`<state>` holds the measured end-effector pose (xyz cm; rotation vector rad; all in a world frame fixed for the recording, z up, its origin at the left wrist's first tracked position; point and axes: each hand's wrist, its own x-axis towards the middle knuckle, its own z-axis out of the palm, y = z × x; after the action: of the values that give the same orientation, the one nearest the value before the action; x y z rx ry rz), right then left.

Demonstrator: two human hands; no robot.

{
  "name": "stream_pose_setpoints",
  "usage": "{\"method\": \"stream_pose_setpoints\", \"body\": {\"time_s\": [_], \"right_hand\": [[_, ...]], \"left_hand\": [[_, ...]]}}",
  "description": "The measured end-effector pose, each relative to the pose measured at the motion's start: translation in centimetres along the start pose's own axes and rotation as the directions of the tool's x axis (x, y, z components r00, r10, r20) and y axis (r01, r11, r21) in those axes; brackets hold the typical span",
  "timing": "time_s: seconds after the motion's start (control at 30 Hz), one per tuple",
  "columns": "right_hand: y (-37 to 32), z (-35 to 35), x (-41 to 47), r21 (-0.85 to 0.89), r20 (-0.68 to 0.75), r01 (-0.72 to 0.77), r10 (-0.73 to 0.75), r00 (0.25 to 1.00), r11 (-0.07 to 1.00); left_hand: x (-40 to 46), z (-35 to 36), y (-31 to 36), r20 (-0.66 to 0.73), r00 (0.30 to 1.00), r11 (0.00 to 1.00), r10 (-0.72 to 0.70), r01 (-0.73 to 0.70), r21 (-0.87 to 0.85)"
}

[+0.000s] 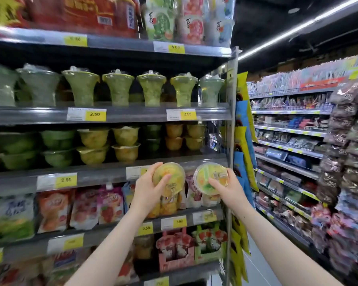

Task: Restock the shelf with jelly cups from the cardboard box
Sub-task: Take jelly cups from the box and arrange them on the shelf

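- The left hand (pixel 151 185) curls round an orange jelly cup (pixel 170 177), and the right hand (pixel 225 188) pinches a green-and-orange jelly cup (pixel 211 177) by its rim; either smooth lid could slip from the fingers.
- Both cups hang just in front of the shelf edge (pixel 103 174), which might clip one as it goes in.
- Behind it, the stacked cups (pixel 126 144) look loosely balanced, though blur hides how; a nudge could topple them.
- The cardboard box is out of view.

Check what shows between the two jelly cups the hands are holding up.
In the head view, a pink pouch on the shelf behind shows between the orange jelly cup and the green jelly cup.
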<state>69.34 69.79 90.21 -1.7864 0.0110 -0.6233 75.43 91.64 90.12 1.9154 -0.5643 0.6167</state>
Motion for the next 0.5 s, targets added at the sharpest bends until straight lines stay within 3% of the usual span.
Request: {"method": "stream_pose_setpoints", "body": {"time_s": [0.33, 0.5], "right_hand": [[-4.1, 5.6, 7.9, 0.09, 0.078, 0.063, -0.07, 0.994, 0.994], [-5.5, 9.7, 12.5, -0.041, 0.114, 0.143, -0.138, 0.984, 0.989]], "left_hand": [[2.8, -5.5, -1.4, -0.114, 0.993, 1.0, 0.008, -0.008, 0.002], [2.9, -8.3, -2.3, -0.199, 0.98, 0.998, 0.003, 0.01, 0.061]]}}
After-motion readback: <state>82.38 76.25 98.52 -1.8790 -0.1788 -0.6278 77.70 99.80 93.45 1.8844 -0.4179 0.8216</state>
